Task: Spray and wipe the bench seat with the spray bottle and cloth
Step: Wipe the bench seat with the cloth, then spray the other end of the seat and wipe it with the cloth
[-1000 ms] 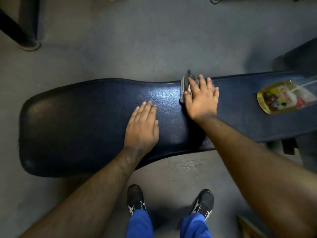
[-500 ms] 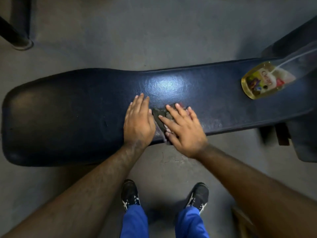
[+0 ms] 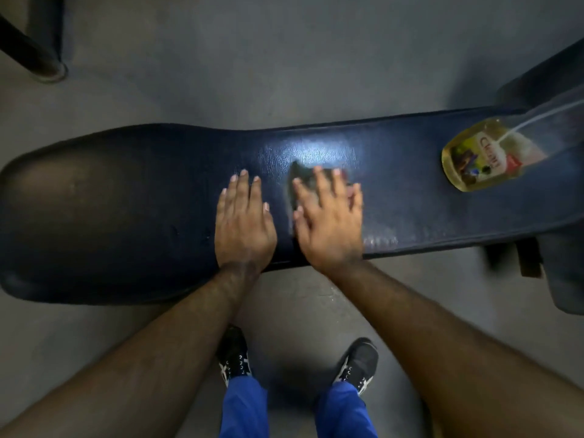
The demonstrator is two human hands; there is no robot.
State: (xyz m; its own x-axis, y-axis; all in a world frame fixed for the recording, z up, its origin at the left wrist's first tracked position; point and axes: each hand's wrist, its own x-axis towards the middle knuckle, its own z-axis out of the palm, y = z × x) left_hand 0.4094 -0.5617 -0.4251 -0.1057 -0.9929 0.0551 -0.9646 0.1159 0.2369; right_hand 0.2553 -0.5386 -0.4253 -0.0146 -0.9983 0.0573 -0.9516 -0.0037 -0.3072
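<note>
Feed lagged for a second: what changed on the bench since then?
The right hand swept the cloth from the seat's far edge to the near edge, then back toward the middle. The left hand stayed flat on the bench seat; the spray bottle stayed lying at the right.

Cloth [image 3: 301,181] mostly hidden under blurred right hand [image 3: 328,222], only a dark corner showing. Spray bottle [image 3: 480,156] cut off at right edge, nozzle out of frame, label unreadable. Bench seat [image 3: 126,210] clipped left and right. Both forearms cropped by bottom edge.
</note>
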